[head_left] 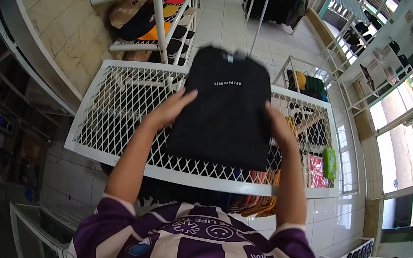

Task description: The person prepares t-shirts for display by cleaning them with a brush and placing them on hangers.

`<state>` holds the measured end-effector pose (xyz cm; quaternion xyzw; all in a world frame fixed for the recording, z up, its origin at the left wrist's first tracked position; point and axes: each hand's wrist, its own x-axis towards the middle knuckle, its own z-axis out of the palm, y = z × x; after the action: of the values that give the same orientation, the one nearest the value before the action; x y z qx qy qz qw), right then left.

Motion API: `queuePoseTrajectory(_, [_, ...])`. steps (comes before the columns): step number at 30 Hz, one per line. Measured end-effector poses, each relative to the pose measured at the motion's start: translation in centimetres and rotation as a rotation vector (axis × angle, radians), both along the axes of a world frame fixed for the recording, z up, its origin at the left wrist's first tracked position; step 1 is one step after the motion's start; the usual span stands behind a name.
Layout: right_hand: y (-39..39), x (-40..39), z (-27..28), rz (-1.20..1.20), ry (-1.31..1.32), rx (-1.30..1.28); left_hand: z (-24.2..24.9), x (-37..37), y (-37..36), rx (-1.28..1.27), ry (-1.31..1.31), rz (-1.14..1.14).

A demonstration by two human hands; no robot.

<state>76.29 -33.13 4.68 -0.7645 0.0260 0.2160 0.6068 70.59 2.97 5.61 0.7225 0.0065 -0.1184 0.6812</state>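
A folded black T-shirt (222,123) with small white lettering across its chest is held over the white mesh table. Its far, collar end is raised and blurred, while the near edge lies low by the front of the mesh. My left hand (173,106) grips the shirt's left side, thumb on top and fingers mostly hidden beneath. On the opposite side, my right hand (278,125) holds the edge in the same way, its fingers largely out of sight.
The white mesh table (172,174) has a thick front rim. A green packet (329,163) sits at its right end. Shelves of caps (141,27) stand at the back left. A thin upright pole (261,19) rises behind the table. Hanging clothes (285,4) are farther back.
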Motion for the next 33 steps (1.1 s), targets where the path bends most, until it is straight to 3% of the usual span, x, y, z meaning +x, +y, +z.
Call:
queuePoseTrajectory(1, [0.5,-3.6,0.1,-0.106,-0.133,-0.117,-1.8,-2.2,0.3,0.119,0.026,0.12])
queuePoseTrajectory(3, [0.9,-9.5,3.3,-0.141,-0.111,-0.041,0.4,-7.5,-0.5,0.052,0.09,0.083])
queuePoseTrajectory(5, [0.7,-13.1,3.4,-0.158,-0.057,0.039,1.0,-11.9,-1.5,0.034,-0.203,0.055])
queuePoseTrajectory(7, [0.3,-15.2,2.5,-0.038,-0.306,-0.07,1.7,-13.9,-1.9,0.447,-0.365,0.045])
queuePoseTrajectory(8, [0.1,-15.4,2.0,0.012,-0.495,-0.195,2.0,-13.9,-2.0,0.445,-0.361,0.04])
queuePoseTrajectory(9, [-0.1,-14.8,1.8,0.009,-0.494,-0.195,2.6,-13.3,-1.9,0.365,-0.378,0.009])
queuePoseTrajectory(11, [-0.1,-11.6,2.4,0.048,-0.747,-0.009,4.9,-11.5,-2.0,0.067,-0.313,0.005])
queuePoseTrajectory(13, [1.1,-8.8,7.2,-0.079,-0.509,0.111,6.7,-7.4,-2.0,0.05,-0.531,0.097])
queuePoseTrajectory(14, [1.4,-6.4,7.5,-0.15,-0.523,0.02,7.1,-5.0,-1.8,-0.106,-0.448,0.134])
queuePoseTrajectory(15, [1.5,-4.2,6.9,-0.221,-0.537,-0.071,7.5,-3.2,-2.0,0.003,-0.482,0.217])
queuePoseTrajectory(17, [1.3,0.0,1.8,-0.234,-0.481,-0.217,1.0,0.4,-0.5,0.058,-0.386,0.225])
queuePoseTrajectory(18, [1.2,1.0,-0.3,-0.244,-0.431,-0.361,-4.0,1.9,0.5,0.286,-0.405,0.321])
queuePoseTrajectory(19, [1.3,-0.3,-1.5,-0.269,-0.498,-0.358,-6.0,3.2,1.0,0.513,-0.434,0.42])
queuePoseTrajectory(21, [1.4,-4.3,-3.5,-0.317,-0.588,-0.226,1.9,-4.7,-1.3,0.573,-0.102,0.285])
queuePoseTrajectory(22, [1.5,-7.0,-2.2,-0.248,-0.531,-0.09,0.3,-6.1,-1.0,0.511,-0.27,0.274])
queuePoseTrajectory(23, [1.6,-9.1,-1.2,-0.197,-0.559,-0.218,-2.1,-6.7,-0.5,0.445,-0.425,0.261])
queuePoseTrajectory(24, [1.9,-8.9,-1.6,-0.199,-0.626,-0.185,-2.2,-6.9,-0.8,0.547,-0.522,0.259])
queuePoseTrajectory(26, [2.2,-8.4,-2.2,-0.206,-0.67,-0.154,-1.8,-6.3,-0.7,0.585,-0.425,0.239])
queuePoseTrajectory(29, [3.3,-6.9,1.7,-0.273,-0.829,-0.338,2.7,-5.0,-2.0,0.568,-0.353,0.239])
queuePoseTrajectory(31, [5.1,-8.9,8.2,-0.364,-0.801,-0.146,6.6,-5.4,-3.2,0.59,-0.636,0.326])
queuePoseTrajectory(33, [4.6,-8.4,7.9,-0.489,-1.146,-0.183,9.4,-7.1,-3.6,0.301,-0.695,0.326])
